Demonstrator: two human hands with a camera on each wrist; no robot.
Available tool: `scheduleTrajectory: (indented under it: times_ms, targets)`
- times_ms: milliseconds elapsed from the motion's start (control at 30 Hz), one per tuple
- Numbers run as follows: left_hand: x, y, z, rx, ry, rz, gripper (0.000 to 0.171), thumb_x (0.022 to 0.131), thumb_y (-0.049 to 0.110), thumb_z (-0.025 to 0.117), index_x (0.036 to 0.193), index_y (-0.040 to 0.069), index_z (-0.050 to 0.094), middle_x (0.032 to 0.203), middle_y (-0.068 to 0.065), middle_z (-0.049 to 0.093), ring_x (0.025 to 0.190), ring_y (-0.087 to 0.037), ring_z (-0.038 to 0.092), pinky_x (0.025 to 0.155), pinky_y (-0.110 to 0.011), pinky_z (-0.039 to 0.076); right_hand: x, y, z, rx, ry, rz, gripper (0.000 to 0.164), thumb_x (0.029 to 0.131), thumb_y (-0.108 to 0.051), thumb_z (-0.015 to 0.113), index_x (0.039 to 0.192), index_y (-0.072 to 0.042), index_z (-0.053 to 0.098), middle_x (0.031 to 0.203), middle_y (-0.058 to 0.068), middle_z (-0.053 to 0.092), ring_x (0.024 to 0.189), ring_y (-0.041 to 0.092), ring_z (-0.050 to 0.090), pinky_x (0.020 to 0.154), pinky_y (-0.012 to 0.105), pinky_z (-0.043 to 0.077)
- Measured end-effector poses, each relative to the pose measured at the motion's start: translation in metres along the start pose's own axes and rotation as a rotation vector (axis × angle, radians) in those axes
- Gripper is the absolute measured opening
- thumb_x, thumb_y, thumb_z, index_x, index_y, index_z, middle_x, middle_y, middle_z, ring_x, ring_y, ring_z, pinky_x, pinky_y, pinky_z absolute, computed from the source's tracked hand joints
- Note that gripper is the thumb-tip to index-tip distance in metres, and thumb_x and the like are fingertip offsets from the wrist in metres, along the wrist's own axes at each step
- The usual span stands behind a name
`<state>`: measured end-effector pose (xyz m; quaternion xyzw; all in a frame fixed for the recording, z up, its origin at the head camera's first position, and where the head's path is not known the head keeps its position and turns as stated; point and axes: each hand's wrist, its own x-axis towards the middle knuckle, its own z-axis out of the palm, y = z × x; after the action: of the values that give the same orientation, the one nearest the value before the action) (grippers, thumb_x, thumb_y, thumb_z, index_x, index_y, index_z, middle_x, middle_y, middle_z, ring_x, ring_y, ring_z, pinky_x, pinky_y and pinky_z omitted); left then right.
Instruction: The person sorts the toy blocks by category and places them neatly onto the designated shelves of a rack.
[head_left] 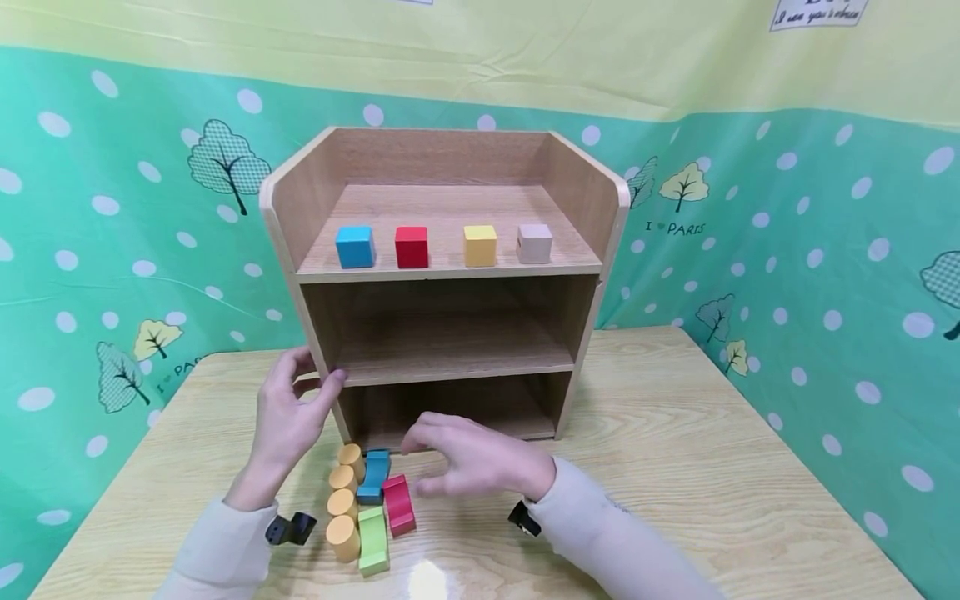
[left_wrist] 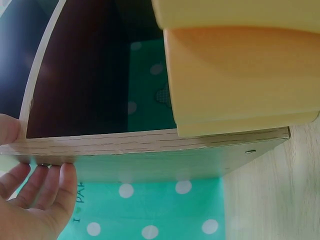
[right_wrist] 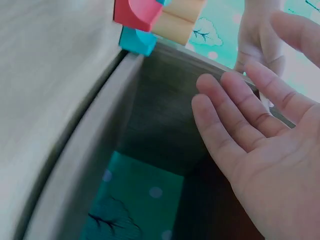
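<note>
A small wooden shelf unit (head_left: 450, 375) with a walled top and two compartments below stands on the table. My left hand (head_left: 288, 417) holds its left side panel, the thumb at the front edge and the fingers along the outer face, as the left wrist view shows. My right hand (head_left: 480, 458) hovers before the bottom compartment, fingers extended and slightly bent, holding nothing. Between the hands lie several yellow cylinders (head_left: 342, 537) in a row, a blue curved block (head_left: 373, 477), a red curved block (head_left: 399, 505) and a green curved block (head_left: 372, 540).
On the shelf's top board sit a blue cube (head_left: 356, 247), a red cube (head_left: 412, 247), a yellow cube (head_left: 480, 246) and a whitish cube (head_left: 534, 243), spaced along the front edge. Polka-dot fabric (head_left: 825, 333) hangs behind and beside the wooden table (head_left: 712, 467).
</note>
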<state>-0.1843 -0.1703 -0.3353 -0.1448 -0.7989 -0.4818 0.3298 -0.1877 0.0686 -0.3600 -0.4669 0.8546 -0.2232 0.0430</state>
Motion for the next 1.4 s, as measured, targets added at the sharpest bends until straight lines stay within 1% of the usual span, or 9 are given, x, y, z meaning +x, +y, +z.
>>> scheduleTrajectory:
  times_ms: [167,333,500,667,867,933,1233,1400]
  targets:
    - [0.0,0.001,-0.001,0.002,-0.002,-0.007,0.036,0.083,-0.006,0.067,0.116,-0.01,0.054,0.103,-0.021,0.059,0.09,-0.02,0.055,0.076,-0.014,0.048,0.004,0.004,0.011,0.051,-0.031,0.012,0.037,0.086,-0.033,0.071,0.118,-0.018,0.06,0.114,-0.009,0.057,0.102,0.009,0.055,0.088,0.017,0.043]
    - [0.001,0.002,-0.001,-0.015,-0.002,-0.006,0.035,0.083,-0.006,0.067,0.115,-0.011,0.054,0.101,-0.022,0.059,0.089,-0.026,0.056,0.076,-0.013,0.048,0.007,0.006,0.018,0.042,-0.057,0.033,0.041,0.084,-0.033,0.071,0.119,-0.016,0.06,0.115,-0.008,0.058,0.103,0.008,0.055,0.088,0.018,0.043]
    - [0.001,0.002,0.0,-0.01,-0.013,-0.005,0.037,0.084,-0.006,0.067,0.118,-0.01,0.053,0.104,-0.021,0.059,0.091,-0.024,0.055,0.077,-0.012,0.047,0.011,0.011,0.025,0.026,-0.079,0.033,0.046,0.081,-0.032,0.074,0.121,-0.015,0.059,0.116,-0.009,0.057,0.104,0.007,0.056,0.09,0.017,0.043]
    - [0.001,0.003,0.0,-0.008,-0.012,-0.01,0.037,0.084,-0.005,0.067,0.118,-0.009,0.053,0.104,-0.02,0.059,0.091,-0.024,0.055,0.077,-0.013,0.047,0.016,0.014,0.032,0.021,-0.121,0.03,0.051,0.078,-0.03,0.077,0.124,-0.016,0.059,0.119,-0.01,0.056,0.107,0.006,0.054,0.092,0.017,0.042]
    - [0.0,0.002,0.0,-0.003,-0.011,-0.014,0.037,0.084,-0.005,0.067,0.118,-0.009,0.053,0.105,-0.02,0.059,0.092,-0.024,0.055,0.077,-0.014,0.048,0.02,0.012,0.037,0.029,-0.158,0.022,0.052,0.076,-0.026,0.08,0.122,-0.015,0.059,0.116,-0.009,0.056,0.103,0.005,0.053,0.09,0.014,0.041]
    - [0.0,0.002,0.0,-0.002,-0.01,-0.016,0.037,0.084,-0.005,0.067,0.118,-0.009,0.053,0.105,-0.021,0.059,0.092,-0.024,0.054,0.077,-0.014,0.047,0.022,0.012,0.039,0.027,-0.165,0.012,0.052,0.075,-0.025,0.081,0.121,-0.014,0.059,0.113,-0.008,0.056,0.101,0.005,0.053,0.089,0.013,0.041]
    - [0.0,0.0,0.0,-0.009,-0.005,-0.011,0.037,0.084,-0.004,0.067,0.118,-0.009,0.053,0.104,-0.021,0.059,0.091,-0.023,0.055,0.077,-0.014,0.048,0.023,0.011,0.042,-0.024,-0.17,0.0,0.048,0.075,-0.026,0.081,0.117,-0.015,0.06,0.108,-0.009,0.055,0.095,0.004,0.051,0.084,0.01,0.04]
    - [0.0,0.0,0.0,-0.002,-0.006,-0.01,0.037,0.084,-0.004,0.067,0.118,-0.009,0.054,0.104,-0.021,0.059,0.091,-0.023,0.055,0.077,-0.014,0.048,0.022,0.01,0.043,-0.05,-0.169,0.03,0.049,0.076,-0.029,0.08,0.119,-0.016,0.059,0.107,-0.01,0.055,0.094,0.003,0.051,0.084,0.011,0.041]
